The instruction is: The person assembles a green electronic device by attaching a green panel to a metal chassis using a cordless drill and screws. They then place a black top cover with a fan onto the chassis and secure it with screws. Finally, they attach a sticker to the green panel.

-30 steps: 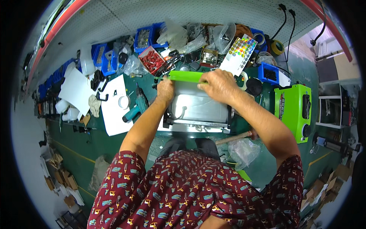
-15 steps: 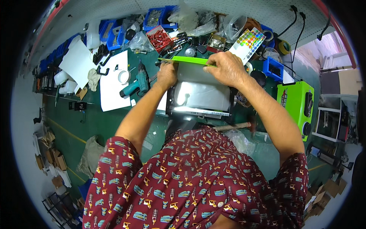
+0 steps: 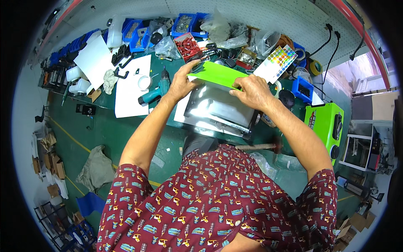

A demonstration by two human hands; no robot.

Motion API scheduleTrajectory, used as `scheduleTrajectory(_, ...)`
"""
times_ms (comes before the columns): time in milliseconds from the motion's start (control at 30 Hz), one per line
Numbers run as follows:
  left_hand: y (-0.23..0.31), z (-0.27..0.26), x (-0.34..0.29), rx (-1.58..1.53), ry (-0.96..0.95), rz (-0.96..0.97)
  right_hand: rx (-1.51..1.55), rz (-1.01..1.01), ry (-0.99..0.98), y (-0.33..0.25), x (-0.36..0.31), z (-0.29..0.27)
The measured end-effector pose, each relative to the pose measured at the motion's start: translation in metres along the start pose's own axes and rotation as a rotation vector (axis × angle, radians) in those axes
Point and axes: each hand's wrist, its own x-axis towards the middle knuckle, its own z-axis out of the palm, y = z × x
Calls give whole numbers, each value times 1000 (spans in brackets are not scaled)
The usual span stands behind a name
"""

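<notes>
A green workbench (image 3: 155, 67) fills the middle of the view, with a bright green box (image 3: 321, 126) to the right and a white sheet (image 3: 130, 98) on the left. Between them, in front of the person, lies a shiny metal case (image 3: 222, 105). The green strip (image 3: 216, 74) is at the case's far edge, slanting down toward the right; whether the two are joined, I cannot tell.

The right hand (image 3: 254, 92) pinches the strip's right end between thumb and curled fingers. The left hand (image 3: 184, 82) is closed around the left end, index finger reaching along it; its other fingertips are hidden. A drill (image 3: 157, 93) lies left of that hand, beside a small tape roll (image 3: 145, 82).

The step in hand seems to be steadying the strip by both ends; a next move probably calls for both hands working evenly, without twisting it.
</notes>
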Motion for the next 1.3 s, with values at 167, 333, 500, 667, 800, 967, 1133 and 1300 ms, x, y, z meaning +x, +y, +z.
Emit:
scheduleTrajectory(167,-34,32,-28,-91,-48,-258,-67,-27,55,-2,-7,18)
scheduleTrajectory(333,-63,18,-11,-84,-155,258,-74,40,133,-21,-36,69)
scheduleTrajectory(500,-45,12,-9,17,-197,179,320,-454,361,-75,-59,119)
scheduleTrajectory(667,-25,5,1,11,-202,187,-33,58,234,-20,22,181)
scheduleTrajectory(800,-29,6,0,-3,-197,106,-212,185,259,-26,81,186)
scheduleTrajectory(967,-20,12,-11,-54,-144,131,-245,304,292,-47,94,193)
scheduleTrajectory(1133,-12,9,-18,-100,-157,56,-262,356,293,-57,101,195)
scheduleTrajectory(1300,-10,12,-21,-148,-91,78,-267,398,292,-68,104,201)
